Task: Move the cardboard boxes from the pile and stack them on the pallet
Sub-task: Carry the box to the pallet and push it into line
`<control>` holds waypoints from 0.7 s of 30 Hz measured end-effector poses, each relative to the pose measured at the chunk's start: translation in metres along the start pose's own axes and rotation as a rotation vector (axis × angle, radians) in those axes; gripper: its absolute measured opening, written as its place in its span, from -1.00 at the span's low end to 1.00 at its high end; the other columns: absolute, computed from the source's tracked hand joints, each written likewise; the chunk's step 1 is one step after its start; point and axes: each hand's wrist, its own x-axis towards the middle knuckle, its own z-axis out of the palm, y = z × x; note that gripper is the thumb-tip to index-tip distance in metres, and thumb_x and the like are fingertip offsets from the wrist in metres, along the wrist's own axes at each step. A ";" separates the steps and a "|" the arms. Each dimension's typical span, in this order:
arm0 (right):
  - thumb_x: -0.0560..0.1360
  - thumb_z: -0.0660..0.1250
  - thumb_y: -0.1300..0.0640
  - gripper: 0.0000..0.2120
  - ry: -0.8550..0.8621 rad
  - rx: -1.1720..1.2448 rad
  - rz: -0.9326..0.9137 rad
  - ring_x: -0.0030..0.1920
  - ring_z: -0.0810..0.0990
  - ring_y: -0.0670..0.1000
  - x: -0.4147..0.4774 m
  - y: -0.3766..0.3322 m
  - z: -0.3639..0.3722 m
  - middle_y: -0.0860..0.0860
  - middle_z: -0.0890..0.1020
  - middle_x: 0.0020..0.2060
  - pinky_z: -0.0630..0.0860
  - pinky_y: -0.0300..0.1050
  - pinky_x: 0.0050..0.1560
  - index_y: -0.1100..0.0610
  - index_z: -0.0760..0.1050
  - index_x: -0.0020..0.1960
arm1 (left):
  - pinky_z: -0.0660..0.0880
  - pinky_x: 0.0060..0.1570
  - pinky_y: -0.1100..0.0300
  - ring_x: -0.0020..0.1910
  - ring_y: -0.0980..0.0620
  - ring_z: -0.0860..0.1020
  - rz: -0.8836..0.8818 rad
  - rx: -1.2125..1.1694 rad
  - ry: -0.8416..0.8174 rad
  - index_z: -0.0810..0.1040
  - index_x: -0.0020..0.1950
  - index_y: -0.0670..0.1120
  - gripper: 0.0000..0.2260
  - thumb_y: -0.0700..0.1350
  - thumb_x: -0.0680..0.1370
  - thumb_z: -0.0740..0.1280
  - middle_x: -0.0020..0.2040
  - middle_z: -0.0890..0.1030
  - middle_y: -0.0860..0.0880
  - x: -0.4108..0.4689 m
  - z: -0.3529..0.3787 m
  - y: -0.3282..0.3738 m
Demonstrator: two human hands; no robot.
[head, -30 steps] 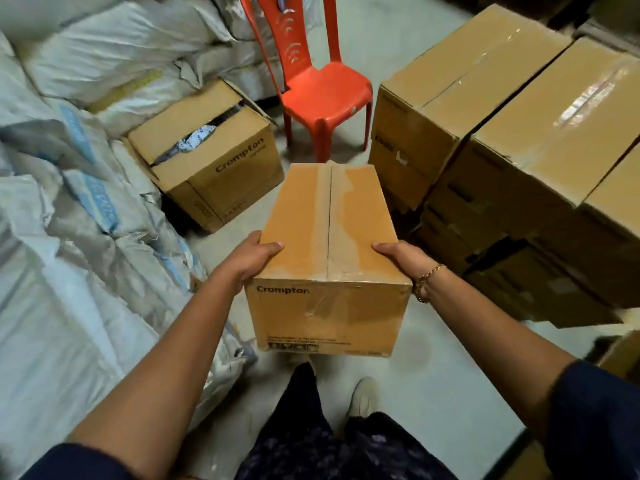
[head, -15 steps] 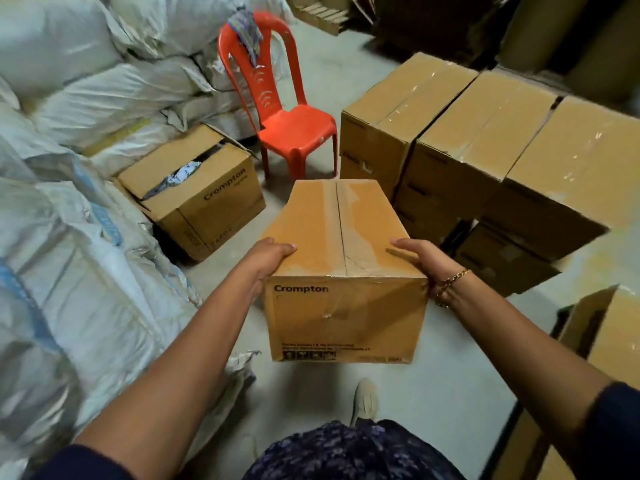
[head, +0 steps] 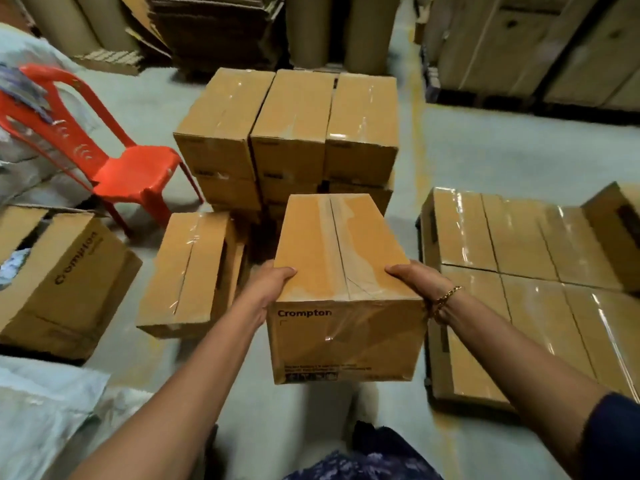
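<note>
I carry a taped brown cardboard box (head: 341, 271) marked "Crompton" in front of me, above the floor. My left hand (head: 268, 282) grips its left side, thumb on top. My right hand (head: 417, 278), with a gold bracelet at the wrist, grips its right side the same way. Behind the box stands the pile of boxes (head: 291, 133), three across and stacked in layers. To the right lies a flat layer of taped boxes (head: 519, 271) on a dark pallet edge (head: 426, 344), with one box (head: 620, 230) on top at the far right.
A single box (head: 188, 271) lies on the floor left of the carried one. A red plastic chair (head: 114, 161) and an open Crompton box (head: 65, 282) stand at the left, white sacks (head: 45, 417) below them. Cardboard rolls (head: 308, 26) and large cartons (head: 540, 46) line the back.
My view has swung to the right with the box still held in both hands. The chair and sacks slid left, and the boxes on the pallet came into sight at the right.
</note>
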 end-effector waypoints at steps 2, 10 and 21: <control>0.52 0.42 -0.06 -0.71 0.067 0.070 0.006 -0.04 0.68 0.13 -0.024 0.023 -0.034 0.11 0.69 -0.04 0.63 0.03 0.00 0.07 0.54 0.16 | 0.51 -0.24 0.12 -0.01 -0.05 0.61 0.045 0.052 -0.055 0.47 0.33 -0.04 -0.74 -0.02 0.66 0.29 0.08 0.63 -0.07 -0.009 0.039 0.006; 0.53 0.43 0.08 -0.72 0.257 0.356 0.044 -0.09 0.65 0.14 -0.113 0.129 -0.168 0.17 0.64 0.02 0.58 -0.10 -0.31 0.06 0.46 0.20 | 0.43 -0.29 0.16 -0.05 0.03 0.58 0.166 0.192 -0.283 0.46 0.29 -0.01 -0.79 -0.02 0.67 0.28 0.05 0.62 0.00 -0.054 0.206 0.029; 0.35 0.52 0.03 -0.26 0.508 0.583 -0.019 0.08 0.67 0.14 -0.182 0.308 -0.360 0.10 0.66 0.13 0.64 0.14 0.09 0.00 0.35 0.48 | 0.50 -0.41 0.33 -0.12 0.03 0.64 0.255 0.269 -0.496 0.52 0.26 -0.12 -0.78 -0.16 0.62 0.37 -0.03 0.65 -0.02 -0.149 0.458 0.006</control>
